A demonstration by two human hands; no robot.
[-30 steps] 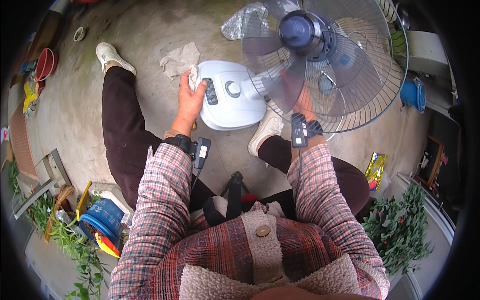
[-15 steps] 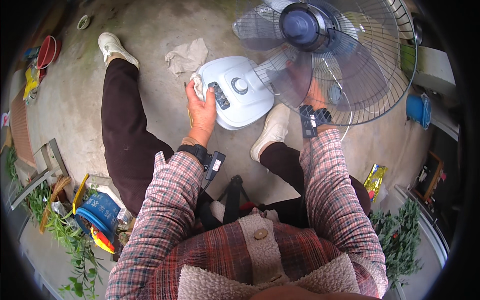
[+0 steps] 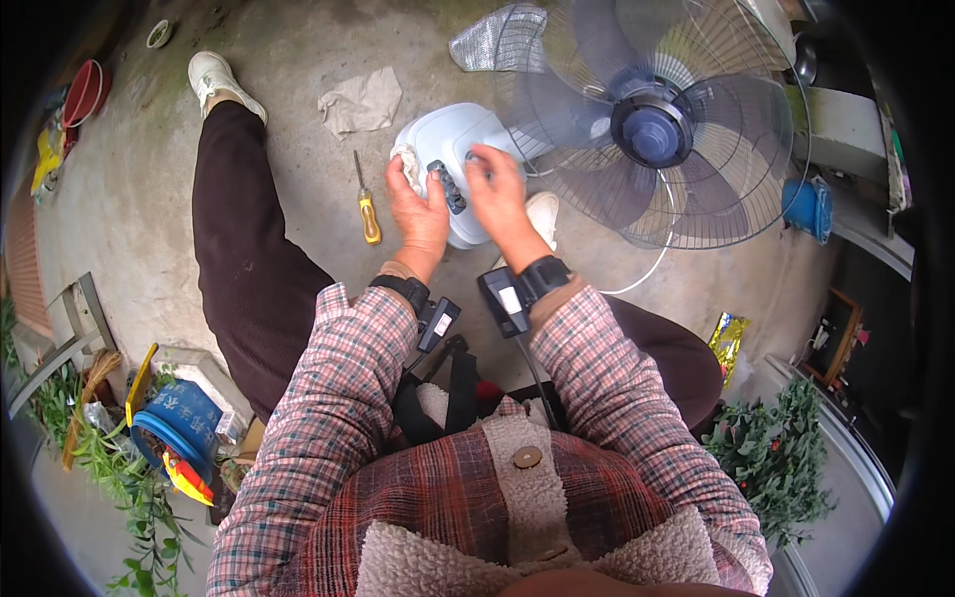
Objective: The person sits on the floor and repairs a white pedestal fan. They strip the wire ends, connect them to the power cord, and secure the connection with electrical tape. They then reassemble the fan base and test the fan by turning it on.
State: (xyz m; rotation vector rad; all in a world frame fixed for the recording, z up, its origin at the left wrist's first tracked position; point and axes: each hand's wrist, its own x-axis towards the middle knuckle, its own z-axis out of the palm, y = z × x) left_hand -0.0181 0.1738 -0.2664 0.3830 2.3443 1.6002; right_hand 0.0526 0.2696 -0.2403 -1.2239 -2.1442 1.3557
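Note:
A standing fan with a pale base (image 3: 466,121) and a round wire-caged head (image 3: 652,134) lies on the concrete floor between my legs. My left hand (image 3: 420,221) grips the near left edge of the base, a crumpled white rag (image 3: 407,164) bunched under its fingers. Its thumb lies by the dark row of buttons (image 3: 450,187). Bent over the base, my right hand (image 3: 500,199) has its fingertips closed on the round knob (image 3: 472,157), which they partly hide; the fingers are slightly blurred. Left of the base lies a screwdriver (image 3: 368,214) with a yellow handle.
A beige cloth (image 3: 363,101) lies beyond the screwdriver. Silvery sheeting (image 3: 497,40) is near the fan cage, and a white cord (image 3: 652,264) loops beneath it. A blue bucket (image 3: 179,418) stands lower left, a leafy plant (image 3: 771,458) lower right.
My right hand has come from behind the fan cage to the knob on the base. The fan head has shifted right and nearer. The screwdriver now shows beside my left hand, which keeps its hold.

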